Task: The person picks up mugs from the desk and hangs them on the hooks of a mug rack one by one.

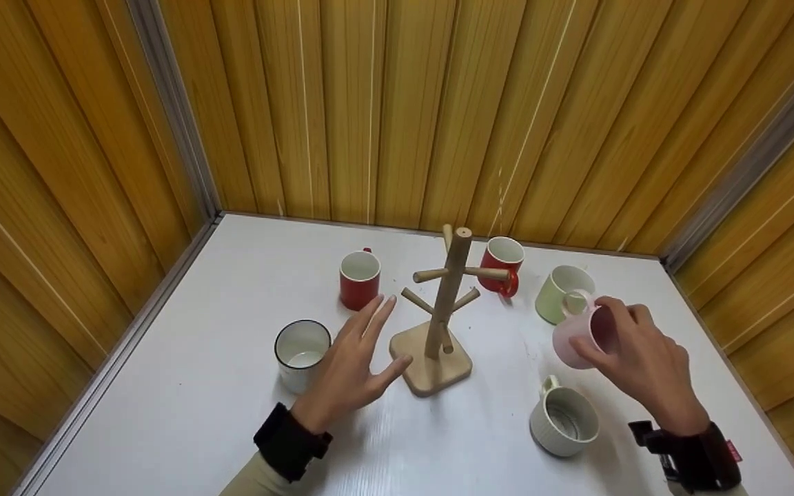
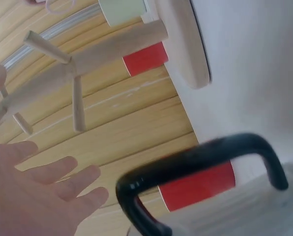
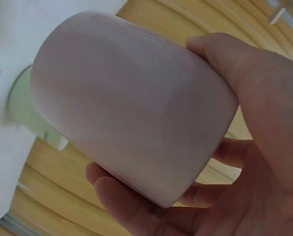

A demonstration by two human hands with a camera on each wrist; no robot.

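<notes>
A pink mug (image 1: pixel 574 337) is gripped by my right hand (image 1: pixel 647 358), tilted and lifted off the table, its handle pointing away from the palm. The right wrist view shows the thumb on one side of the pink mug (image 3: pixel 131 103) and the fingers on the other. My left hand (image 1: pixel 350 365) hovers with spread fingers between a white mug with a dark rim (image 1: pixel 300 355) and the wooden mug tree (image 1: pixel 445 310). Nothing is in its grasp. In the left wrist view, a black handle (image 2: pixel 200 160) crosses in front of that hand.
Two red mugs (image 1: pixel 359 286) stand towards the back, one behind the mug tree. A green mug (image 1: pixel 554 300) is just behind the pink one. Nearer the front right sits a ribbed pale mug (image 1: pixel 562 430). Wood-patterned walls (image 1: pixel 369 117) border the white table (image 1: pixel 183 358).
</notes>
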